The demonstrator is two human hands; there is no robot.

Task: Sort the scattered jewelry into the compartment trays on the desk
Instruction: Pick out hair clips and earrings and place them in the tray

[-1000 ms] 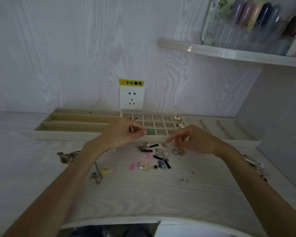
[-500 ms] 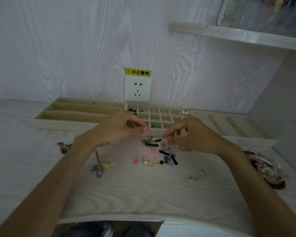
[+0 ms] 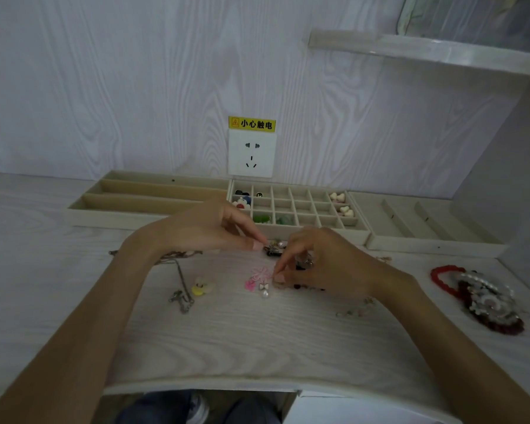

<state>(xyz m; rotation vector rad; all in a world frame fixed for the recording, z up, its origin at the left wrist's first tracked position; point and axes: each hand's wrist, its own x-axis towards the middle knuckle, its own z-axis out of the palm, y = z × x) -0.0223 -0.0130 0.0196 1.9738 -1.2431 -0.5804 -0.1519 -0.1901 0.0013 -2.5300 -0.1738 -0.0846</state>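
Note:
Scattered jewelry lies mid-desk: a pink flower piece, a pearl bow earring, a dark clip, a yellow charm and a thin chain. My left hand reaches in from the left, thumb and forefinger tips together right beside the dark clip; whether they hold anything is hidden. My right hand is curled over the pile, its thumb and forefinger pinching the right edge of the pink flower piece. Behind the pile, the grid tray holds several small pieces.
A long-slot tray stands back left and a slanted-divider tray back right. A red bracelet and a heap of beaded bracelets lie at the right. Small loose pieces sit near my right forearm. A wall socket is behind.
My right hand has dropped from the dark clip down to the pink flower piece. My left hand has moved forward and down, from the tray's front edge to the dark clip.

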